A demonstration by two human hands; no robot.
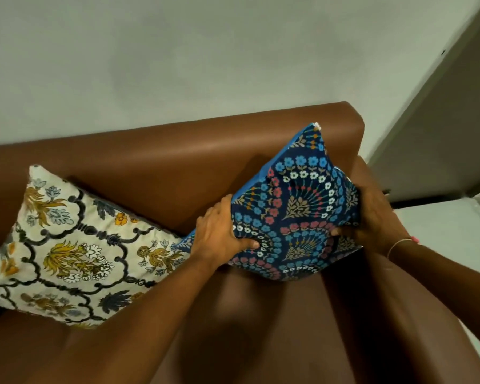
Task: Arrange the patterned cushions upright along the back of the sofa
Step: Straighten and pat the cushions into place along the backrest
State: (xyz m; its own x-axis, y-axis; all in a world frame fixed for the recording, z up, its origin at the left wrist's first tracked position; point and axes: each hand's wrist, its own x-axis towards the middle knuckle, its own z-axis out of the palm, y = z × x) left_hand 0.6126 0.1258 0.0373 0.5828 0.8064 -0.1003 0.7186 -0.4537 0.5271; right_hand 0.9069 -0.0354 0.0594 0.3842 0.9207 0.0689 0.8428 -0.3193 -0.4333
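Observation:
A dark blue cushion (294, 206) with blue, red and white flower fans stands tilted in the right corner of the brown sofa (178, 151), against the backrest and the armrest. My left hand (219, 231) grips its left edge and my right hand (369, 214) grips its right edge. A cream cushion (67, 245) with yellow flowers and black scrollwork leans against the backrest to the left, its right corner touching the blue cushion.
The sofa's right armrest (399, 273) runs down the right side. A pale grey wall (178, 51) rises behind the backrest. A grey door or panel (441, 134) and light floor (455, 231) lie to the right. A dark blue thing shows at the far left edge.

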